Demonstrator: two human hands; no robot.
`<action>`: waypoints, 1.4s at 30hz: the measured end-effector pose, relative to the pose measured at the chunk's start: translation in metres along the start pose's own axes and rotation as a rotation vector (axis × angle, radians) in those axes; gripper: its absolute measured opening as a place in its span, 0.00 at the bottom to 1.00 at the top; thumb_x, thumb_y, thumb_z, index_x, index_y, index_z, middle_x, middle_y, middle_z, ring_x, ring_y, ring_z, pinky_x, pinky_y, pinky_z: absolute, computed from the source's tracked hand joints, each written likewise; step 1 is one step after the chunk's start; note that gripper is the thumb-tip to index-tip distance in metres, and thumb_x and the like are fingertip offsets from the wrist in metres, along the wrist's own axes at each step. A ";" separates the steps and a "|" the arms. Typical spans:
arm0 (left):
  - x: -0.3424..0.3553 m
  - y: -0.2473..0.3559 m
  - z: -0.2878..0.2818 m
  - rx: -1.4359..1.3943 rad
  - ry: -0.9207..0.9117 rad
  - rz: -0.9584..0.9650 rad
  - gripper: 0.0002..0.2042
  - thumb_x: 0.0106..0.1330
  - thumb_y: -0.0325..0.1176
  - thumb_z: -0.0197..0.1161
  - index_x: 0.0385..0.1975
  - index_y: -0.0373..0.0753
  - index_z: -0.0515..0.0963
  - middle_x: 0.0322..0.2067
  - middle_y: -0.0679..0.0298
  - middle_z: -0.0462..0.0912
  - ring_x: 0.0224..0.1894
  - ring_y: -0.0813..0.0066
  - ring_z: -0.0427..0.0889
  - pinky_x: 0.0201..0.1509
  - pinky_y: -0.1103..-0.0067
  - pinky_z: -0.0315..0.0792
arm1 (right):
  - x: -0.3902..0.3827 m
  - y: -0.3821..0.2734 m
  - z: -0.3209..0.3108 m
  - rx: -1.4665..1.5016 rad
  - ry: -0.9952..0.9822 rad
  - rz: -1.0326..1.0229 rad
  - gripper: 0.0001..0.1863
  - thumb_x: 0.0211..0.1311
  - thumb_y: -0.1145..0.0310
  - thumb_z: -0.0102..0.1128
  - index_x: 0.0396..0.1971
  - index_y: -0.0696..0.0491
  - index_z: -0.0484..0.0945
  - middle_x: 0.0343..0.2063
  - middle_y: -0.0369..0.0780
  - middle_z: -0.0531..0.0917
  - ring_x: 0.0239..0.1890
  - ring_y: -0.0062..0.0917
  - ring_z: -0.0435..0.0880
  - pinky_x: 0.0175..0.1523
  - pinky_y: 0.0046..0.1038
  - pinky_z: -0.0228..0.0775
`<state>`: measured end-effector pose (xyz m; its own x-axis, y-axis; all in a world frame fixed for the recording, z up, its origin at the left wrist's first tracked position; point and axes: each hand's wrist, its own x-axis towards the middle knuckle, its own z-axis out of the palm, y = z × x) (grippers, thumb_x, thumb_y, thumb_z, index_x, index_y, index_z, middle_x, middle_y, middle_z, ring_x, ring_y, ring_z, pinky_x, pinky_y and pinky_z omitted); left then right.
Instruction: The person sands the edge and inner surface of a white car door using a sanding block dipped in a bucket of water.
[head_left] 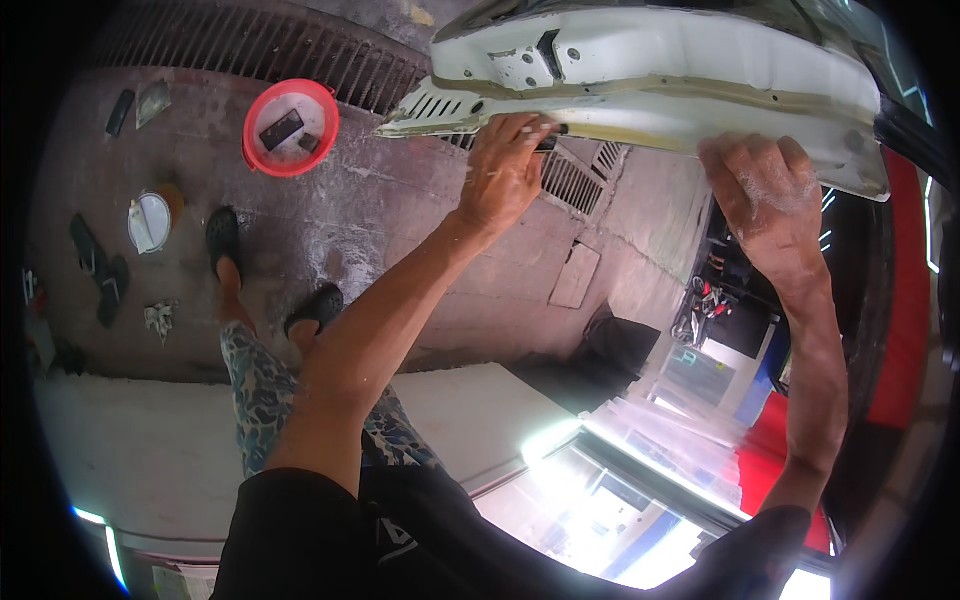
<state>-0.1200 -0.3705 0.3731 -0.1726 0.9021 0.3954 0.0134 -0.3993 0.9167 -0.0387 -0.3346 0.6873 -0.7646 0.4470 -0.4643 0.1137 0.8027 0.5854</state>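
Note:
A white car body panel [680, 50], perhaps a door or tailgate, spans the upper right, with holes, slots and a yellowish seam along its lower edge. My left hand [503, 170] is at that edge, its fingers closed around a small dark block [548, 142], mostly covered by the fingers. Whitish wet residue marks these fingers. Farther right, my right hand [768, 195] has its curled fingers at the panel's lower edge, their tips hidden against it. Suds cover the back of that hand.
A red basin [249, 139] with cloudy water and dark blocks stands on the floor at upper left. Nearby are a tub with a white lid [152, 222], flip-flops [97, 262] and a crumpled rag [161, 318]. A drain grate [215, 40] runs behind. Black sheeting [610, 350] lies at center right.

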 end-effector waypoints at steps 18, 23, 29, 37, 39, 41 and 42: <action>0.034 0.108 0.026 -0.174 0.095 0.088 0.30 0.52 0.15 0.67 0.59 0.41 0.80 0.52 0.59 0.84 0.56 0.63 0.81 0.62 0.67 0.75 | -0.001 -0.002 -0.010 0.042 0.034 0.009 0.16 0.46 0.73 0.70 0.39 0.55 0.86 0.43 0.33 0.81 0.47 0.25 0.80 0.49 0.33 0.72; -0.018 -0.005 0.010 0.029 0.004 0.073 0.29 0.54 0.12 0.64 0.58 0.41 0.81 0.53 0.61 0.83 0.55 0.61 0.80 0.60 0.66 0.74 | -0.005 -0.002 0.001 0.006 -0.011 -0.002 0.14 0.51 0.71 0.72 0.39 0.56 0.85 0.40 0.33 0.79 0.45 0.26 0.79 0.48 0.32 0.73; 0.024 0.084 0.026 -0.140 0.043 0.103 0.31 0.55 0.12 0.62 0.62 0.41 0.80 0.55 0.60 0.80 0.56 0.60 0.77 0.63 0.64 0.70 | -0.008 -0.001 0.010 0.035 0.107 0.033 0.11 0.53 0.67 0.73 0.36 0.54 0.87 0.39 0.30 0.79 0.44 0.25 0.76 0.50 0.27 0.73; 0.002 0.065 0.032 -0.038 0.071 0.014 0.29 0.58 0.12 0.59 0.62 0.40 0.79 0.53 0.60 0.79 0.56 0.60 0.78 0.63 0.66 0.73 | -0.014 -0.001 0.005 0.060 0.117 0.044 0.09 0.54 0.65 0.73 0.33 0.52 0.89 0.38 0.30 0.79 0.42 0.23 0.74 0.49 0.25 0.71; 0.023 0.085 0.034 -0.125 0.102 0.107 0.29 0.59 0.12 0.59 0.62 0.40 0.79 0.54 0.60 0.80 0.56 0.59 0.79 0.63 0.66 0.73 | -0.006 0.003 -0.002 0.028 0.112 0.075 0.11 0.54 0.65 0.73 0.35 0.53 0.88 0.38 0.31 0.78 0.42 0.23 0.74 0.49 0.26 0.71; 0.019 0.065 0.026 -0.157 0.094 0.182 0.30 0.51 0.12 0.62 0.58 0.40 0.81 0.53 0.59 0.82 0.55 0.56 0.79 0.61 0.63 0.70 | -0.003 -0.002 -0.001 0.030 0.132 0.096 0.13 0.53 0.65 0.73 0.37 0.54 0.86 0.38 0.32 0.77 0.42 0.24 0.75 0.49 0.26 0.72; 0.011 0.044 0.025 -0.118 0.082 0.146 0.30 0.51 0.11 0.62 0.57 0.40 0.82 0.52 0.59 0.83 0.55 0.56 0.80 0.61 0.63 0.70 | -0.005 -0.002 0.003 0.030 0.148 0.106 0.14 0.52 0.66 0.74 0.38 0.54 0.86 0.38 0.32 0.77 0.42 0.25 0.75 0.49 0.26 0.72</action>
<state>-0.0971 -0.3742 0.4196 -0.2565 0.8189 0.5135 -0.0703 -0.5457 0.8351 -0.0333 -0.3373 0.6869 -0.8318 0.4689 -0.2970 0.2162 0.7665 0.6047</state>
